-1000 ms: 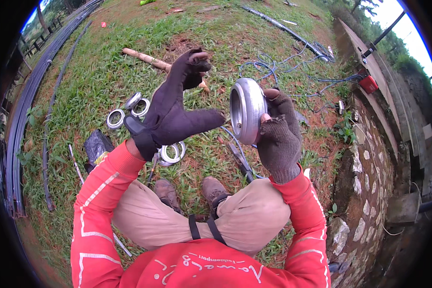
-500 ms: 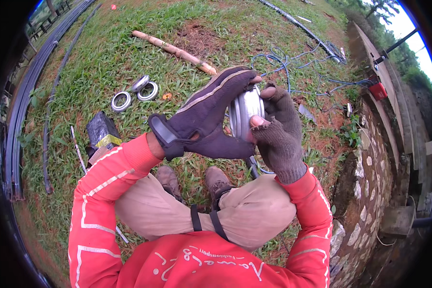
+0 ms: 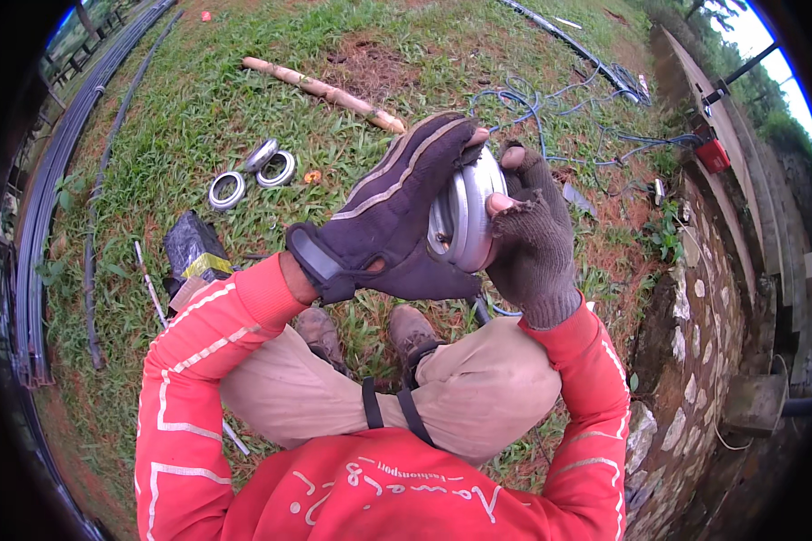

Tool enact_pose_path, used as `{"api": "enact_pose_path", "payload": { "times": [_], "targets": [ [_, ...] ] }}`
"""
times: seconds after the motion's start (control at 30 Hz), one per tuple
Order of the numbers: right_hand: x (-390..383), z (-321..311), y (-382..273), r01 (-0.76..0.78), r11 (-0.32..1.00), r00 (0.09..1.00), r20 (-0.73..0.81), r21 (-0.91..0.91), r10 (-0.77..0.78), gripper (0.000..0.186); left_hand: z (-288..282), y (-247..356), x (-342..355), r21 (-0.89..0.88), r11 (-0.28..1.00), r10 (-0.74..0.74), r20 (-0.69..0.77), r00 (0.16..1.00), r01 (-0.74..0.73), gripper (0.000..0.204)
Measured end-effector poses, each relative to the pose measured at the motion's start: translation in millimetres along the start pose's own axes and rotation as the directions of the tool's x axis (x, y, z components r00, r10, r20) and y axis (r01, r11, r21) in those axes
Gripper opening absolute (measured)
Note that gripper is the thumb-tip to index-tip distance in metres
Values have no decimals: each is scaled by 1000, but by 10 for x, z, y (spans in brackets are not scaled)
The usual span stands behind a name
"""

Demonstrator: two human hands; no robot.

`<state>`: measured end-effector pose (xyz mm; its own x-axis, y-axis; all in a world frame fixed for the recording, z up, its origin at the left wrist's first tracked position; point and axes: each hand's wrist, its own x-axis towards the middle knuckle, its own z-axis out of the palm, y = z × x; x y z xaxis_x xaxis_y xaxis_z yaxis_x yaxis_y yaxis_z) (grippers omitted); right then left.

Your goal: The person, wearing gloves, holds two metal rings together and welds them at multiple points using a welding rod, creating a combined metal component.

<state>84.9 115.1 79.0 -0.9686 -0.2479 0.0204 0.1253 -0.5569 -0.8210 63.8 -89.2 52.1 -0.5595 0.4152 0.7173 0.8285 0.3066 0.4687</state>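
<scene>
Between both hands, above my knees, is a silvery grooved metal wheel (image 3: pixel 475 212) with a hollow, darker side facing left. My left hand (image 3: pixel 401 216), in a dark work glove with bare fingertips, wraps its thumb and fingers round the wheel's left side. On the other side my right hand (image 3: pixel 534 230), in a grey-brown knitted glove with bare fingertips, grips the rim with thumb and fingers. Three similar metal rings lie on the grass at the left: one flat ring (image 3: pixel 226 190), another ring (image 3: pixel 276 169), and a tilted ring (image 3: pixel 261 155) leaning against it.
A black-wrapped package (image 3: pixel 192 243) with yellow tape lies near my left forearm. Beyond my hands is a wooden pole (image 3: pixel 325 93). Long dark pipes (image 3: pixel 63 171) run along the left. Blue cable (image 3: pixel 537 113) trails toward a red box (image 3: pixel 712 155) by the stone wall (image 3: pixel 695 352).
The wheel has turned slightly, showing more of its hollow left side. My right thumb has shifted up along the rim. Both hands still hold the wheel.
</scene>
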Motion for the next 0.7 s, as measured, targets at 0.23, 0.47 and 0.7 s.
{"api": "enact_pose_path", "payload": {
  "times": [0.23,0.47,0.7],
  "targets": [
    [92,-113,65,-44,996,999,-26,77,46,47,17,-128,-27,95,995,31,49,998,-35,118],
    [109,-303,43,71,994,992,-107,77,-63,47,-214,21,26,60,993,-113,232,966,101,122],
    [162,-421,22,77,982,980,-195,171,-43,44,-384,-200,-232,338,896,-435,548,715,286,122]
  ]
}}
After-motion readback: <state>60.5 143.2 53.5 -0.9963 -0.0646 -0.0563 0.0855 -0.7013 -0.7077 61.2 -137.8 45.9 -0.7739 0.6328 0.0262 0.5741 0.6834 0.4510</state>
